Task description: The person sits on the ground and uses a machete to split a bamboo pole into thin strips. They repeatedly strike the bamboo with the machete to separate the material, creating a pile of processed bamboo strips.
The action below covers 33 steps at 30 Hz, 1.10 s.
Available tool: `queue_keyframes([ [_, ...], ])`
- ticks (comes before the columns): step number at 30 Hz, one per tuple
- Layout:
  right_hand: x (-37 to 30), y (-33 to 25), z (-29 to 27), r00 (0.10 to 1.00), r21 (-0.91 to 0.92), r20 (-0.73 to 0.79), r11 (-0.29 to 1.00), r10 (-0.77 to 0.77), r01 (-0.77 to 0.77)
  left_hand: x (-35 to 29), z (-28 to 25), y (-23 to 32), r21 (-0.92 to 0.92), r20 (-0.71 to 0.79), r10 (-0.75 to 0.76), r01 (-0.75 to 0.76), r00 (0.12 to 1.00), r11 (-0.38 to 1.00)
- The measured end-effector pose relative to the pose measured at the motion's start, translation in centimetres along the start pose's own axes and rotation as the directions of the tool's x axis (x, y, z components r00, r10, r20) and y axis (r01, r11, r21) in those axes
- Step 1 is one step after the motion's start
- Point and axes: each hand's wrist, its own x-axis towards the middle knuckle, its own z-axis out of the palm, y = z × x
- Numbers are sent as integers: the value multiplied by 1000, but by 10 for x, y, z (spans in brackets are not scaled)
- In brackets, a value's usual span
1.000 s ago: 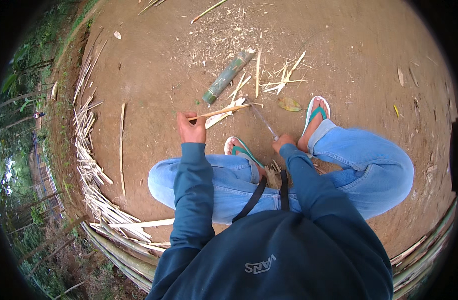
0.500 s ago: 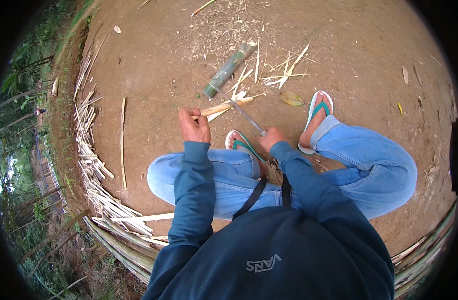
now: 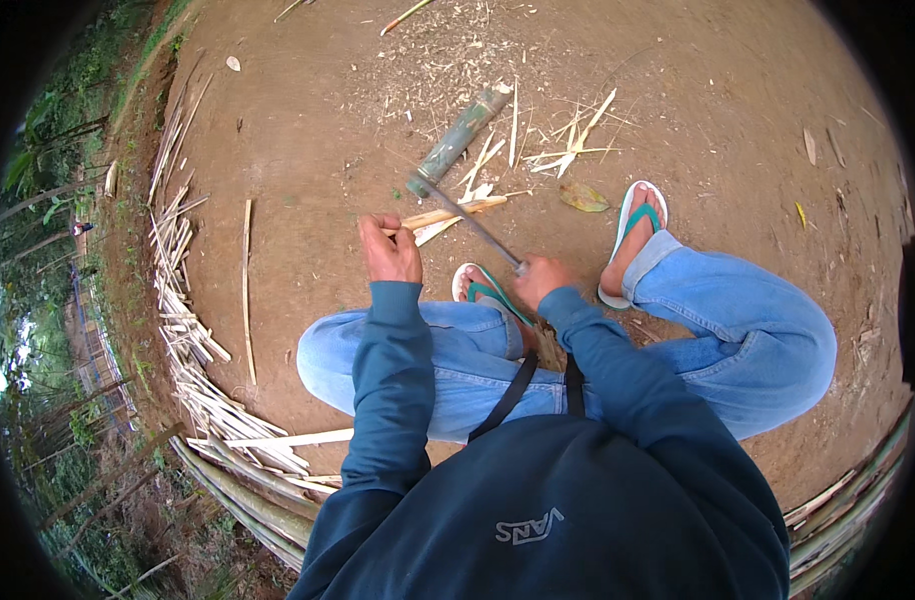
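My left hand point(image 3: 391, 250) is closed around the near end of a pale split bamboo piece point(image 3: 440, 214), which points away to the right, low over the ground. In my right hand point(image 3: 544, 281) is the handle of a long knife point(image 3: 486, 231). Its dark blade slants up and left, crossing the bamboo piece; whether it touches the wood I cannot tell. Just beyond the blade's tip lies a thick green bamboo section point(image 3: 465, 136) on the dirt. Split pale scraps point(image 3: 483, 192) lie beside it.
More splintered bamboo point(image 3: 576, 148) and a yellowish leaf point(image 3: 584, 196) lie ahead to the right. A long heap of pale strips point(image 3: 213, 395) runs down the left side, near bamboo poles point(image 3: 253, 490). My sandalled feet point(image 3: 640, 215) are on the dirt. More poles point(image 3: 848, 510) lie at lower right.
The knife blade has shifted slightly left and turned, so more of its flat side shows. My left hand and the bamboo piece have barely moved.
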Motion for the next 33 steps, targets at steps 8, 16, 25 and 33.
queue_keyframes([
  [8, 14, 49, -12, 961, -105, 63, 959, 270, -262, 1, -2, 26, -37, -1, -85, 85, 996, 996],
  [16, -28, -46, -17, 973, 210, -46, 950, -226, 230, -7, 6, 12, -39, -28, -16, 15, 999, 999],
  [25, 3, -7, -11, 998, 9, 56, 999, -32, 31, -11, 2, 12, 86, -27, 34, -32, 999, 996],
  [33, 14, 19, -3, 993, 69, 52, 992, 106, -110, -12, 4, 15, 21, -18, 42, -41, 999, 999],
])
